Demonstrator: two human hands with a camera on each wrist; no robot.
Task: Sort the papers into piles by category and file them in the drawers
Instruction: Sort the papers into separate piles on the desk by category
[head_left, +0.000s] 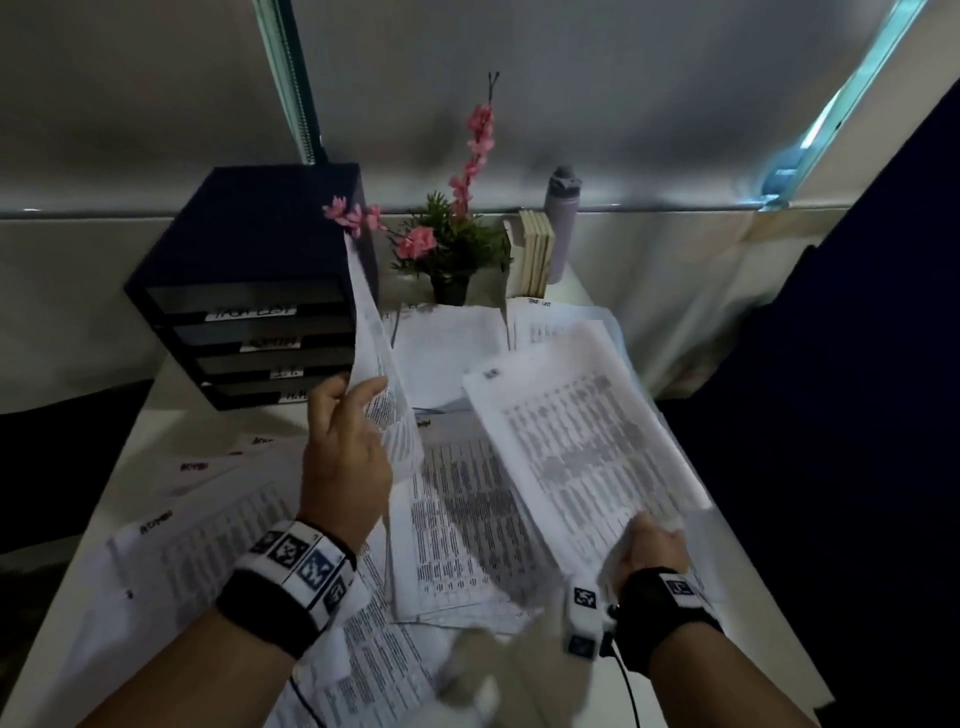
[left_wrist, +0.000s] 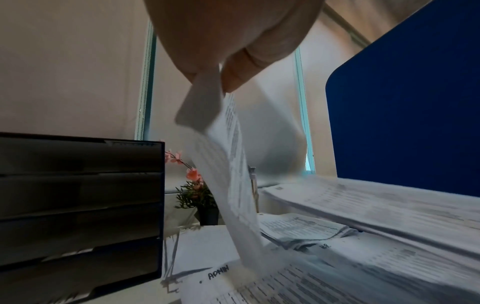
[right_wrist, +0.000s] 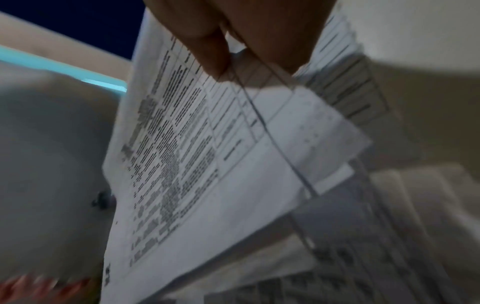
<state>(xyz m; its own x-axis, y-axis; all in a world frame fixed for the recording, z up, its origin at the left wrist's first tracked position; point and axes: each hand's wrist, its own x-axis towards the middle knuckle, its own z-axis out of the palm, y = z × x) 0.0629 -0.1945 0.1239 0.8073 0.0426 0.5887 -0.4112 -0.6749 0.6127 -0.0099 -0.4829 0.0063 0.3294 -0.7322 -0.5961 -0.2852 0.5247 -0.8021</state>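
While printed papers (head_left: 457, 525) lie loose and overlapping across most of the white table (head_left: 156, 415), a dark drawer unit (head_left: 249, 291) stands at its far left corner, and everything else can be placed from that unit. It has four stacked drawers, each front carrying a small white label too blurred to read. Papers spread from the foot of the drawer unit toward the near edge; the left wrist view shows one sheet near the unit's base marked "ADMIN" (left_wrist: 218, 274) by hand and another farther right marked "H.R." Right of the drawer unit and raised above the table, a thick sheaf of printed tables (head_left: 576, 447) is gripped at its near corner by the right hand (head_left: 652, 545), thumb on top and fingers (right_wrist: 207, 55) curled beneath. Directly in front of the drawer unit, the left hand (head_left: 345, 447) pinches a single sheet (head_left: 374, 332) between thumb and fingers (left_wrist: 239, 72); that sheet curls upward, its upper part crossing the unit's right edge. Just right of the unit, against the back wall, stands a small potted plant (head_left: 452, 249) with pink blossoms, then a row of upright books (head_left: 535, 254), then a grey bottle (head_left: 563, 218). Both wrists wear black bands with square markers.
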